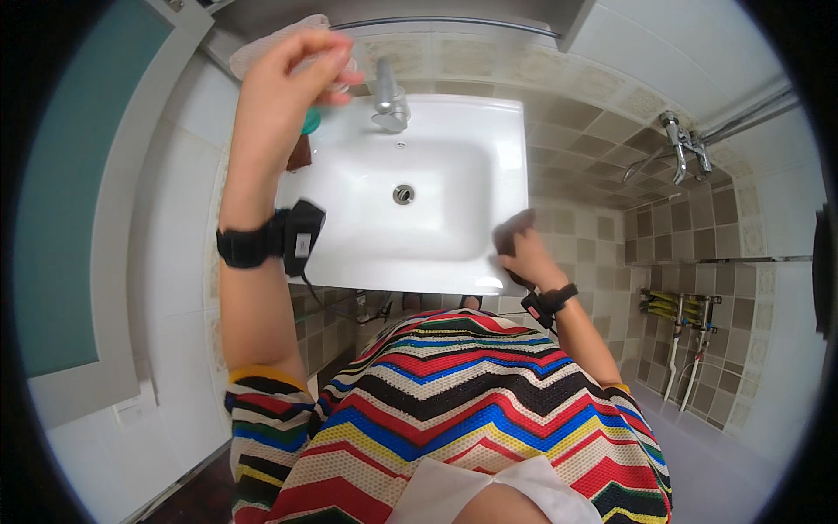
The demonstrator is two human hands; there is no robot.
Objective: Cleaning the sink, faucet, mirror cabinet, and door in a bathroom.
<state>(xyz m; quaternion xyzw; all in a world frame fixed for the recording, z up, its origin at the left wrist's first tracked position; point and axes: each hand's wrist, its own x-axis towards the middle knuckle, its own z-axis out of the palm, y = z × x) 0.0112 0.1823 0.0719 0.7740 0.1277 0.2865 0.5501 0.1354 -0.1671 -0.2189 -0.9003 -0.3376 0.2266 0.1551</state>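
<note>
My left hand (304,65) is raised at the far left of the white washbasin (452,275), beside a pale pinkish cloth (262,49) below the metal rail. Its fingers are curled and blurred, so I cannot tell whether they grip the cloth. At the basin's right front corner, my right hand (530,259) holds a dark brown cloth (514,232) against the rim. Below my left wrist, a green round object (311,121) and a brown item (300,154) sit on the basin's left ledge, partly hidden. The chrome faucet (391,105) stands at the back.
A metal rail (452,21) runs above the basin. At the left hangs a cabinet door with a teal panel (85,196). A chrome shower mixer (684,147) is on the right wall, with pipes and yellow hoses (661,304) lower down. The basin has an uncovered drain (403,194).
</note>
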